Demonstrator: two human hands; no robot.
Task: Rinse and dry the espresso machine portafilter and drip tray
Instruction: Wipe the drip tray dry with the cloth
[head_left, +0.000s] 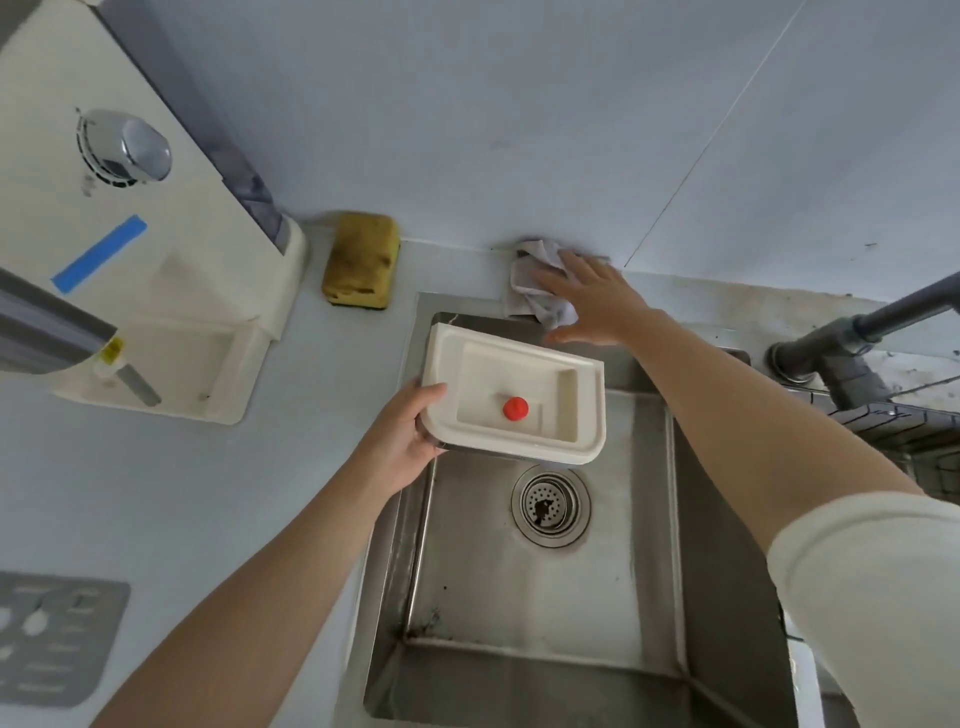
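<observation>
The cream drip tray (519, 374) with a red float (515, 408) in its well is held level over the back left of the steel sink (649, 597). My left hand (402, 441) grips its near left corner. My right hand (592, 301) lies spread, fingers apart, on a crumpled grey cloth (530, 286) at the sink's back rim by the wall. The cream espresso machine (156, 270) stands at the left with its tray bay bare. I see no portafilter.
A worn yellow sponge (361, 262) lies against the wall left of the sink. A dark tap (852, 343) stands at the right, with a dark rack (904, 421) below it. A grey metal grate (52, 636) lies on the counter at the lower left. The drain strainer (550, 504) sits mid-sink.
</observation>
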